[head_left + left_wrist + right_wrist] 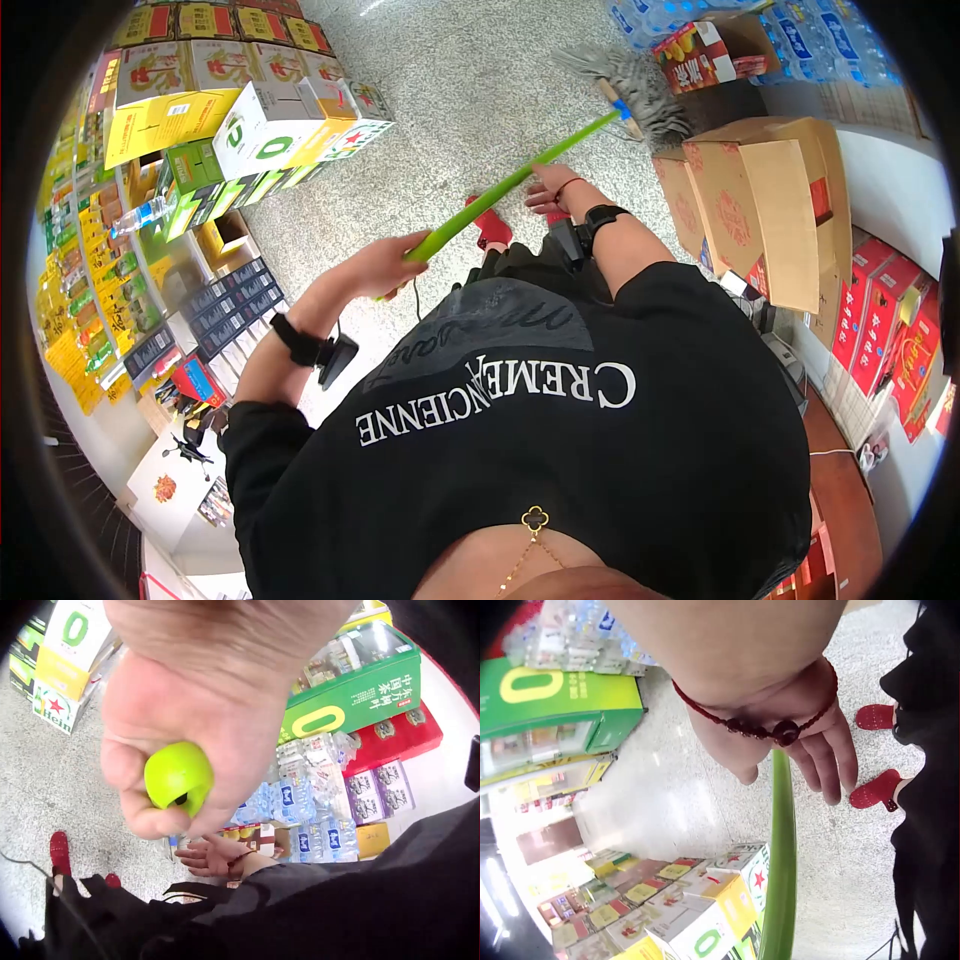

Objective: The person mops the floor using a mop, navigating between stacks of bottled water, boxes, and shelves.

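Observation:
In the head view my left hand (372, 268) grips the upper end of a mop's bright green handle (478, 207). The handle's rounded, hollow tip shows between curled fingers in the left wrist view. My right hand (550, 192), with a red bracelet (786, 733), is farther down the handle. Its fingers (826, 765) are extended and loose, and the handle passes between them and the thumb. The grey stringy mop head (655, 98) lies on the speckled floor, forward and to the right, joined to the handle by a blue piece (622, 108).
Stacked drink cartons (270, 130) stand on the left. On the right are brown cardboard boxes (745, 215), red boxes (880, 310) and packs of bottled water (835, 40). An opened carton (700, 55) is beside the mop head. My red shoes (488, 222) are below the handle.

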The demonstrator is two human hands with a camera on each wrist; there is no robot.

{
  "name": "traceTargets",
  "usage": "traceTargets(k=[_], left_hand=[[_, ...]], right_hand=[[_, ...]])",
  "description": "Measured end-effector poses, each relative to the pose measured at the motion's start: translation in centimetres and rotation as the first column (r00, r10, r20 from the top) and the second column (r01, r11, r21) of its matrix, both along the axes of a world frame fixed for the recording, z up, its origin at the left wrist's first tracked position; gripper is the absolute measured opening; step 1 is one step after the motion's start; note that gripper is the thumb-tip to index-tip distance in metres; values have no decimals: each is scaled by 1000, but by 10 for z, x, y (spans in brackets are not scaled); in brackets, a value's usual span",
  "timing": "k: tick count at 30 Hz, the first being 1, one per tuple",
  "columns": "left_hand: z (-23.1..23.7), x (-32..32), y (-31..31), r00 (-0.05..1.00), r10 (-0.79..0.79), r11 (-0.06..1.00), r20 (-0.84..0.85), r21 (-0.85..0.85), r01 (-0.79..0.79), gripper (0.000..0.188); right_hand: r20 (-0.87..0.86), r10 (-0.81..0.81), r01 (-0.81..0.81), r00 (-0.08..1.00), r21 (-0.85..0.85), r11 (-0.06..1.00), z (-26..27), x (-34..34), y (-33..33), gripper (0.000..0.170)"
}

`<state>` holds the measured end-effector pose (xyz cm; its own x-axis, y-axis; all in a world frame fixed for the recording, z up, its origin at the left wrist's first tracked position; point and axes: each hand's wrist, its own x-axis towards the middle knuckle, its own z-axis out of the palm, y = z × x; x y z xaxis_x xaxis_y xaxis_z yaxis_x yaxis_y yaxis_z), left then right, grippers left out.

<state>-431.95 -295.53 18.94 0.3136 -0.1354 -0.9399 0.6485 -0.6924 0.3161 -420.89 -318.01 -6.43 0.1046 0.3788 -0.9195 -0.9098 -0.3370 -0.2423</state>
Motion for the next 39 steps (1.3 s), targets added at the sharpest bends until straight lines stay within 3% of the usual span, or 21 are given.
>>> traceTargets(k=[3, 7, 16, 19, 26, 32, 34, 39], left_hand=[[-16, 28, -40, 998, -54, 998, 35, -43, 56, 49], [-16, 50, -82, 998, -29, 994, 51, -103, 34, 46], [-25, 23, -82, 999, 6, 998, 44, -69, -3, 46], [-23, -4, -71, 998, 54, 995, 23, -79, -52, 47], [-19, -102, -4, 986, 167, 984, 17, -69, -165, 51], [1, -232, 73, 947, 319, 947, -21, 23, -319, 50], [5, -281, 95, 938, 346, 938, -18, 37, -345, 50], [30, -371, 116, 872, 484, 875, -73, 61, -481, 51]], right_hand=[[20, -95, 97, 995, -96, 991, -2, 13, -35, 42], [62, -134, 140, 989, -92, 986, -18, 33, -71, 37], [96, 0, 14, 995, -150, 989, -13, 23, -66, 32], [30, 72, -65, 997, -173, 983, -14, 4, -53, 31], [20, 112, -107, 994, -174, 979, -43, -83, 32, 27], [5, 323, -322, 946, -56, 945, -29, -197, 123, 30], [71, 530, -534, 845, 46, 844, -23, -230, 151, 33], [26, 637, -634, 770, 138, 761, -3, -302, 188, 39]])
